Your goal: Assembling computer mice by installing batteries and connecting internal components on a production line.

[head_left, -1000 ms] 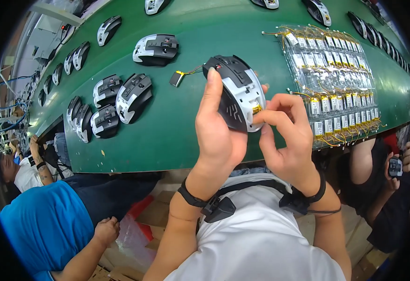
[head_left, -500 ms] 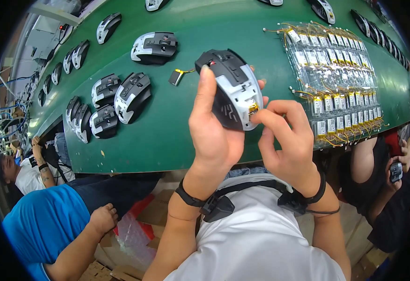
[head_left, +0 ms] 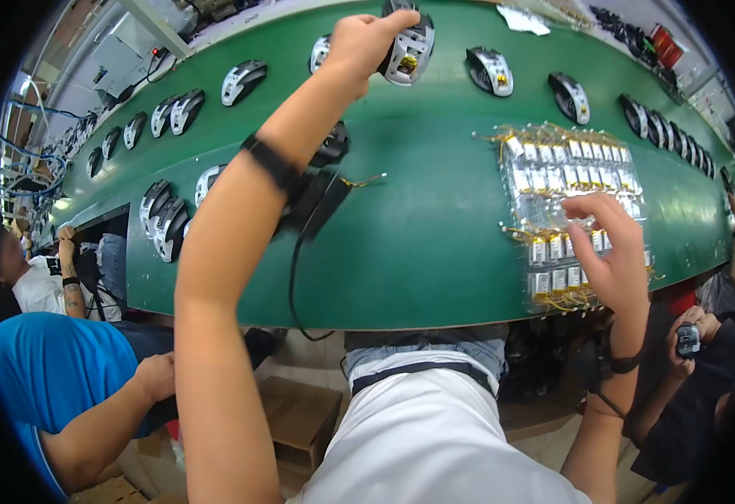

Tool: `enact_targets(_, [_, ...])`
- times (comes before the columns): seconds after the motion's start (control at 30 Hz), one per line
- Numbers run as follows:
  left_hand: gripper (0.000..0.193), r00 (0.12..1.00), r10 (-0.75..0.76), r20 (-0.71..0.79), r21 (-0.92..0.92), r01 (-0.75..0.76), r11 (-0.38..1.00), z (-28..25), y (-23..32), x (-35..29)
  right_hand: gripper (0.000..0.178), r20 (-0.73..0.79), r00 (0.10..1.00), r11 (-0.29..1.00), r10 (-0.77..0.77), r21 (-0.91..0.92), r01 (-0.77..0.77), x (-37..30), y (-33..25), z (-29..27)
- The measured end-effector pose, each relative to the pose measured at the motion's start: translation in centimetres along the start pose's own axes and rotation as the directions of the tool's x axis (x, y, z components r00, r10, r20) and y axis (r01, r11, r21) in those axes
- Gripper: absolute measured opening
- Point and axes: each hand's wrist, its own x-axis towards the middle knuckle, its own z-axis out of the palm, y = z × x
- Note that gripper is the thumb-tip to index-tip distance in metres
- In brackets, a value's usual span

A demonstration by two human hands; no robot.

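While the left hand (head_left: pixel 360 49) is clamping a seemingly light, stiff mouse (head_left: pixel 412 49), best gripped by its sides, left of the battery tray (head_left: pixel 542 204), the right hand (head_left: pixel 609 248) is reaching over it, fingers parted.

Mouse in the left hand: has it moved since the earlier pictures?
Yes: the mouse in the left hand has moved forward, farther from the near edge of the green table.
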Motion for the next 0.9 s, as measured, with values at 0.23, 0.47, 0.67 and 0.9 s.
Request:
enact_targets(0.23, [0.056, 0.963, -0.002, -0.27, 0.567, 0.161, 0.808, 5.0, -7.8, 7.5, 0.019, 0.092, 0.991, 0.993, 0.1, -0.065, -0.094, -1.3, 4.0, 1.3])
enact_targets(0.47, [0.075, 0.882, 0.389, -0.265, 0.94, 0.146, 0.309, -1.3, -6.5, 9.2, 0.015, 0.01, 1.0, 0.998, 0.027, -0.061, -0.027, 4.1, 5.8, 1.4])
enact_targets(0.67, [0.086, 0.947, -0.023, -0.319, 0.873, 0.303, 0.382, -4.0, -8.2, 9.8, 0.019, 0.187, 0.979, 0.976, 0.083, -0.213, -0.042, 6.7, 7.4, 0.6])
enact_targets(0.9, [0.046, 0.997, 0.083, 0.011, -0.045, -0.082, 0.996, -6.9, -2.1, 6.5, 0.016, 0.096, 0.942, 0.941, 0.321, 0.079, -0.329, -0.8, 7.4, -2.9])
